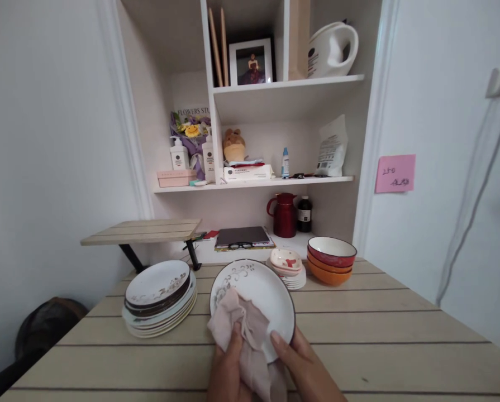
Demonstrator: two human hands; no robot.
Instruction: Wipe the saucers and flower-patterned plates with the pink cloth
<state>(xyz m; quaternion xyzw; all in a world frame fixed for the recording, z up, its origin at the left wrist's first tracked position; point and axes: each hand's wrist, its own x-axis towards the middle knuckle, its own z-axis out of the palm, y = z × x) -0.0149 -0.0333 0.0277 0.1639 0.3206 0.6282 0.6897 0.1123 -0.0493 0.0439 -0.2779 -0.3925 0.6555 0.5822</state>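
A white plate [270,296] with a dark rim and a grey-brown floral pattern is held tilted above the table, near the middle of the view. My right hand [302,357] grips its lower right edge, thumb on the upper face and fingers behind. A pale pink cloth [250,340] lies over the plate's lower left part. My left hand [228,365] holds this cloth, with the thumb pressed on it; the other fingers are mostly hidden. To the left stands a stack of plates [160,287], the top one bearing a similar floral pattern.
Small dishes [287,268] and a stack of red and orange bowls [331,259] stand at the back right of the slatted table [392,346]. A raised wooden shelf [143,230] is at back left. Behind are a red jug [284,215], a dark bottle [304,214] and a laptop [241,235].
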